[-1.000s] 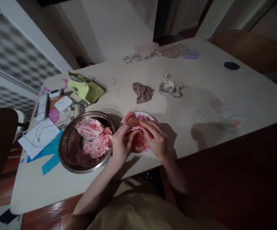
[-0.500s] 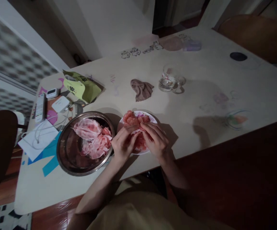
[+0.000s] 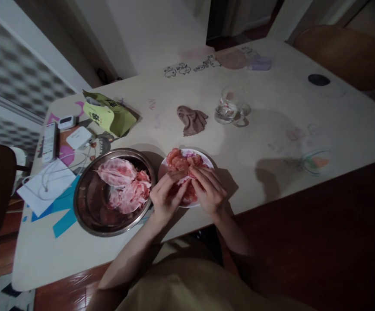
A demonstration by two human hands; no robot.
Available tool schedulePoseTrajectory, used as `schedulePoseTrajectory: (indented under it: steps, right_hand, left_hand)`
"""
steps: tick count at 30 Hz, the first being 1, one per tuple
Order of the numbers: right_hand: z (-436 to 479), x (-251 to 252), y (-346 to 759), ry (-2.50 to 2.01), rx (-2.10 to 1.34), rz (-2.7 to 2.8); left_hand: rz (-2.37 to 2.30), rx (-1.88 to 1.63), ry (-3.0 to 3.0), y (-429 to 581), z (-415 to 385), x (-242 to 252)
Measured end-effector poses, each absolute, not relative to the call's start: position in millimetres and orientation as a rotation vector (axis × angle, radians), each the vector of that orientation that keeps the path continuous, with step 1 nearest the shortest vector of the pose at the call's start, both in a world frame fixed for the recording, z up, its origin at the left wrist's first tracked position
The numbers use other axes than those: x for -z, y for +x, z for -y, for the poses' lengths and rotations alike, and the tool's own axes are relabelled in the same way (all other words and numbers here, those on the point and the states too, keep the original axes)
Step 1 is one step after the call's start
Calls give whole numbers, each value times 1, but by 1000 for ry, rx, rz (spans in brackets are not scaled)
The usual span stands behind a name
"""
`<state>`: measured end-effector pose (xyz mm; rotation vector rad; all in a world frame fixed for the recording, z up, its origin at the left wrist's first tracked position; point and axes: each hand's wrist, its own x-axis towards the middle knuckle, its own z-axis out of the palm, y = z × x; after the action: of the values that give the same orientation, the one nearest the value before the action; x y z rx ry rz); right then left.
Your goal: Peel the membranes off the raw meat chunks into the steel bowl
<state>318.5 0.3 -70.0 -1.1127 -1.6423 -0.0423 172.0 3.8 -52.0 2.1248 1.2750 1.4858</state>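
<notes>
Above a white patterned plate, my left hand and my right hand meet with fingers pinched. They hold a small piece of peeled pink citrus, apparently pomelo, between the fingertips; the fingers mostly hide it. Chunks of reddish pomelo flesh lie on the plate around and under the hands. Just left of my left hand stands a wide metal bowl. In it are a large pale-pink pomelo piece and a heap of torn pinkish membranes.
Beyond the plate lie a crumpled brown cloth and a glass mug with clear liquid. A green bag, a remote, a white device with cable and a paper sheet occupy the table's left side.
The view has shifted slightly. Both hands keep nearly the same pinched pose over the plate, with only slight finger movement.
</notes>
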Motion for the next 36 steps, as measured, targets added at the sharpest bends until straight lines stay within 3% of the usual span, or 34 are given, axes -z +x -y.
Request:
schedulePoseTrajectory:
  steps: [27,36]
  right_hand:
    - [-1,76,315,-1091,42,1711]
    - [-1,75,314,-1120,26,1668]
  left_hand:
    - [-1446,-1316,1832,172,0,56]
    - [-1415,-1444,2068,174,0,57]
